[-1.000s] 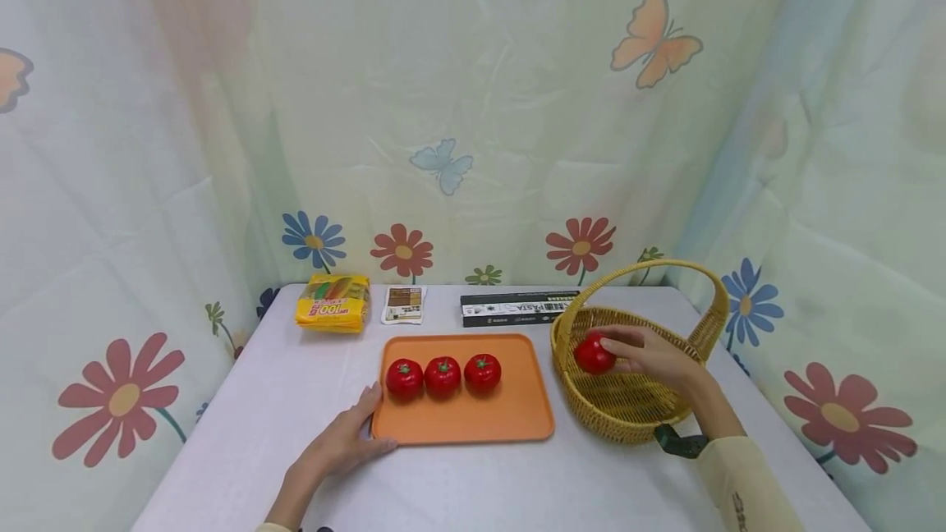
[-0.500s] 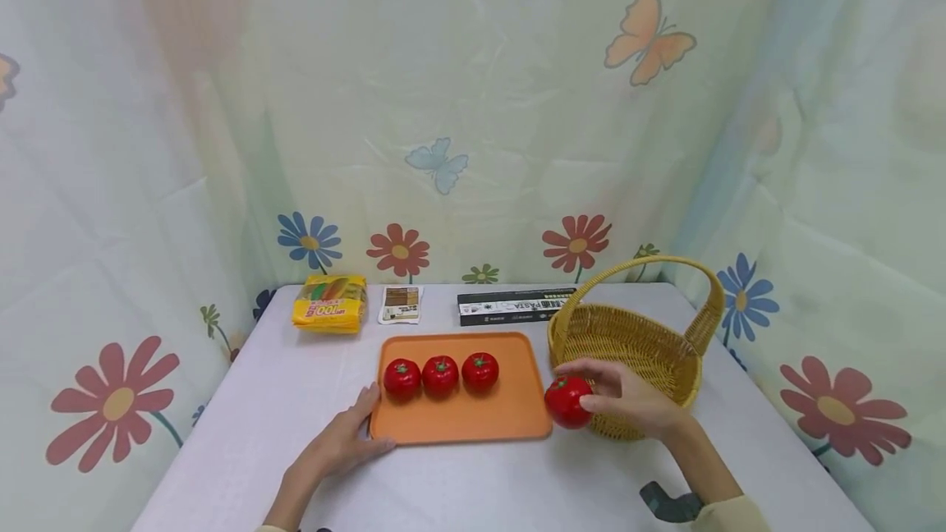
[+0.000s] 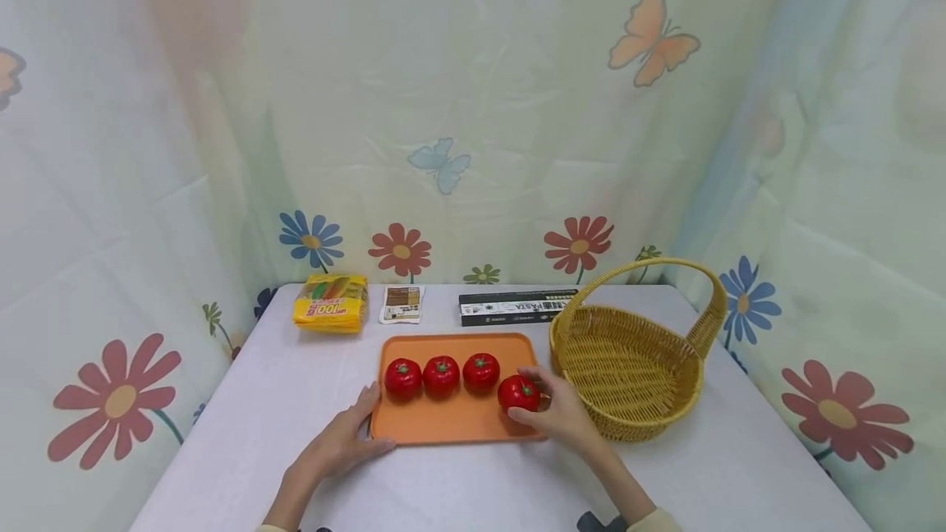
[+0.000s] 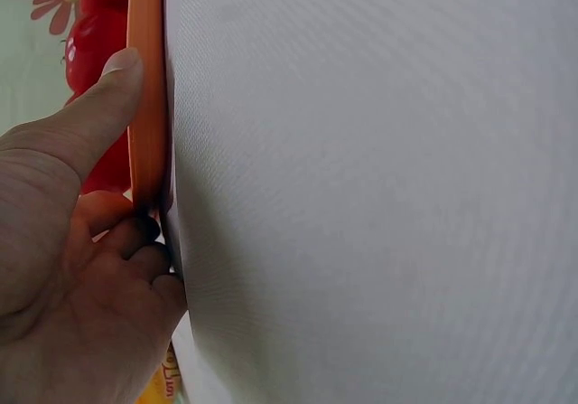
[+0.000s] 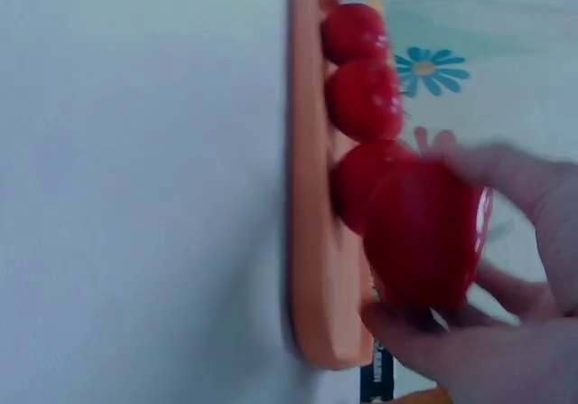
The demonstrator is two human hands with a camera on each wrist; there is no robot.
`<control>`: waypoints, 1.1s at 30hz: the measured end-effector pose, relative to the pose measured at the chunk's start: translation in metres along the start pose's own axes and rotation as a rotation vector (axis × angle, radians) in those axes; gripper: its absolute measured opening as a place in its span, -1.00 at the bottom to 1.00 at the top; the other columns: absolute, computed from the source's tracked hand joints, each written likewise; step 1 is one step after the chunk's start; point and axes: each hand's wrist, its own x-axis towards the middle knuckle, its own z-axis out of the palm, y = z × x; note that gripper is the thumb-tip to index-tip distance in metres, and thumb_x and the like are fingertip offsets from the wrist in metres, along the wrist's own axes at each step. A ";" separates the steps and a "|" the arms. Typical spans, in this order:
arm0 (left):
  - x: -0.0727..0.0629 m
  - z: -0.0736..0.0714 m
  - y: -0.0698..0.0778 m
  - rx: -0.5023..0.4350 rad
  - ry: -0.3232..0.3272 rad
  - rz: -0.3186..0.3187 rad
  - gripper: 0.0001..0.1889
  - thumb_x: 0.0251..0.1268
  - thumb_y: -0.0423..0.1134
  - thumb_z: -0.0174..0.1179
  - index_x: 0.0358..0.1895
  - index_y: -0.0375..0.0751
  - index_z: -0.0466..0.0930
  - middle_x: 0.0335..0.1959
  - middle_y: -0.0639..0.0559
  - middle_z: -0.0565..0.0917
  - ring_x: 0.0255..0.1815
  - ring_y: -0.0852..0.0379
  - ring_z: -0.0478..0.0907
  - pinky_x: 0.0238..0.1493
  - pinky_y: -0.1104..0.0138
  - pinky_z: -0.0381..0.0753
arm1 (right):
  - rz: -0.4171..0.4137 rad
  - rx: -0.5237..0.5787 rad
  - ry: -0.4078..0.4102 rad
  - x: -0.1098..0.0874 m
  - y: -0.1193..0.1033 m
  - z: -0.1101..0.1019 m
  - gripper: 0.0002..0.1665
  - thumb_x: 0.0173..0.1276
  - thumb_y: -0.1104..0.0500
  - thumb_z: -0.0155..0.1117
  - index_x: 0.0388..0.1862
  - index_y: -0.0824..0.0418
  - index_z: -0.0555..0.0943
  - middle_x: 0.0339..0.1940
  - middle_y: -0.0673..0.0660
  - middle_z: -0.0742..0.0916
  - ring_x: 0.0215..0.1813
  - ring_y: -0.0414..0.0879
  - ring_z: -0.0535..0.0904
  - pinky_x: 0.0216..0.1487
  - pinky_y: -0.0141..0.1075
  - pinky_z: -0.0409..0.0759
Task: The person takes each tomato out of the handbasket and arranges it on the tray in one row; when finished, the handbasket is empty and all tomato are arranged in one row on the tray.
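A red tomato [image 3: 518, 393] with a green stem is held between the thumb and fingers of my right hand [image 3: 563, 415], over the right part of an orange tray [image 3: 451, 431]. In the right wrist view the held tomato [image 5: 423, 232] hangs by the tray's end, its far side overlapping another tomato. Three more tomatoes lie in a row on the tray: a left one [image 3: 403, 379], a middle one [image 3: 441, 377] and a right one [image 3: 481, 373]. At the tray's front left corner, my left hand [image 3: 342, 439] grips the edge, thumb on the front rim [image 4: 149, 142] in the left wrist view.
A wicker basket [image 3: 628, 427] with a tall handle stands right of the tray. Along the back lie a yellow packet [image 3: 332, 304], a small brown-and-white sachet [image 3: 402, 304] and a black pasta box [image 3: 513, 308]. Flowered curtains [image 3: 473, 105] enclose the white table [image 3: 473, 491].
My right hand has carried the tomato out of the basket, leftward past its rim, to over the right side of the tray. The left hand stays at the tray's corner.
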 end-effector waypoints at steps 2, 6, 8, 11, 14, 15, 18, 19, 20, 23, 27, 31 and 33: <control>0.000 0.000 0.001 0.002 0.002 0.000 0.15 0.21 0.04 0.61 0.76 -0.18 0.08 0.74 -0.26 0.16 0.77 -0.30 0.02 0.67 -0.28 0.13 | -0.006 -0.087 0.091 0.003 0.000 0.007 -0.20 0.19 0.28 0.71 0.39 0.39 0.58 0.29 0.33 0.71 0.32 0.31 0.63 0.34 0.21 0.68; 0.000 -0.002 0.001 0.008 0.002 -0.003 0.15 0.21 0.03 0.61 0.76 -0.18 0.08 0.74 -0.27 0.16 0.77 -0.30 0.02 0.68 -0.27 0.11 | -0.032 -0.198 0.183 0.012 0.003 0.016 -0.19 0.18 0.31 0.70 0.38 0.45 0.56 0.27 0.41 0.68 0.34 0.37 0.60 0.39 0.29 0.62; 0.000 -0.002 0.001 0.012 0.003 -0.004 0.15 0.21 0.02 0.61 0.76 -0.18 0.08 0.74 -0.27 0.15 0.77 -0.30 0.02 0.68 -0.27 0.11 | -0.030 -0.218 0.198 0.016 0.007 0.019 -0.19 0.19 0.32 0.69 0.38 0.47 0.56 0.28 0.43 0.67 0.34 0.38 0.60 0.40 0.29 0.60; -0.001 -0.002 0.001 0.018 0.001 -0.006 0.15 0.21 0.02 0.61 0.76 -0.19 0.07 0.74 -0.27 0.15 0.76 -0.31 0.02 0.68 -0.27 0.11 | -0.027 -0.222 0.212 0.020 0.011 0.022 -0.19 0.19 0.31 0.70 0.38 0.47 0.56 0.29 0.44 0.67 0.35 0.39 0.59 0.41 0.30 0.59; -0.001 -0.002 0.000 0.020 0.002 0.000 0.15 0.22 0.02 0.61 0.76 -0.19 0.07 0.74 -0.28 0.15 0.76 -0.32 0.03 0.68 -0.28 0.11 | -0.030 -0.224 0.225 0.023 0.015 0.025 -0.19 0.19 0.31 0.71 0.38 0.46 0.56 0.29 0.44 0.67 0.35 0.39 0.59 0.41 0.30 0.59; -0.001 -0.002 0.000 0.019 0.001 0.000 0.15 0.22 0.02 0.61 0.76 -0.19 0.07 0.74 -0.29 0.15 0.76 -0.32 0.03 0.68 -0.29 0.11 | -0.031 -0.225 0.230 0.023 0.015 0.026 -0.19 0.19 0.30 0.71 0.38 0.46 0.56 0.29 0.44 0.67 0.35 0.40 0.59 0.41 0.30 0.59; -0.001 -0.001 -0.001 0.020 -0.002 0.004 0.15 0.22 0.02 0.60 0.76 -0.19 0.07 0.74 -0.30 0.14 0.76 -0.34 0.03 0.67 -0.30 0.11 | -0.028 -0.221 0.248 0.025 0.017 0.028 -0.19 0.22 0.30 0.69 0.40 0.45 0.55 0.31 0.45 0.67 0.38 0.40 0.58 0.42 0.29 0.58; -0.001 -0.001 -0.001 0.019 -0.002 0.000 0.15 0.22 0.02 0.60 0.76 -0.18 0.07 0.74 -0.30 0.14 0.76 -0.34 0.03 0.67 -0.30 0.11 | -0.025 -0.221 0.253 0.026 0.017 0.029 -0.19 0.23 0.30 0.69 0.41 0.44 0.55 0.33 0.45 0.66 0.39 0.40 0.57 0.43 0.29 0.57; -0.001 -0.001 -0.001 0.019 -0.003 -0.004 0.15 0.22 0.02 0.61 0.76 -0.17 0.07 0.74 -0.30 0.14 0.76 -0.34 0.03 0.67 -0.30 0.11 | -0.020 -0.219 0.257 0.027 0.018 0.030 -0.19 0.24 0.29 0.68 0.42 0.44 0.54 0.35 0.45 0.66 0.41 0.40 0.56 0.44 0.29 0.57; -0.001 -0.001 -0.001 0.018 -0.003 -0.010 0.15 0.23 0.02 0.60 0.76 -0.16 0.06 0.75 -0.30 0.12 0.76 -0.35 0.02 0.67 -0.31 0.10 | 0.007 -0.205 0.267 0.030 0.017 0.031 -0.19 0.27 0.29 0.67 0.45 0.41 0.53 0.39 0.44 0.64 0.46 0.39 0.53 0.48 0.28 0.52; -0.001 -0.002 0.000 0.012 -0.004 -0.014 0.14 0.24 0.02 0.59 0.77 -0.15 0.05 0.75 -0.30 0.12 0.76 -0.35 0.01 0.67 -0.32 0.09 | 0.022 -0.196 0.279 0.034 0.016 0.031 -0.18 0.28 0.31 0.65 0.47 0.42 0.51 0.41 0.44 0.64 0.48 0.39 0.53 0.51 0.29 0.48; 0.000 -0.001 0.000 0.007 -0.006 -0.016 0.15 0.24 0.03 0.59 0.77 -0.15 0.05 0.75 -0.29 0.12 0.76 -0.35 0.01 0.67 -0.32 0.09 | 0.026 -0.189 0.292 0.036 0.016 0.032 -0.17 0.28 0.35 0.63 0.49 0.42 0.49 0.41 0.44 0.64 0.48 0.38 0.53 0.54 0.28 0.46; 0.000 0.000 0.000 0.008 -0.007 -0.021 0.14 0.24 0.03 0.59 0.77 -0.15 0.05 0.75 -0.29 0.12 0.76 -0.34 0.01 0.67 -0.31 0.08 | 0.025 -0.190 0.291 0.037 0.016 0.033 -0.17 0.27 0.36 0.63 0.49 0.42 0.49 0.42 0.45 0.64 0.49 0.38 0.52 0.54 0.27 0.45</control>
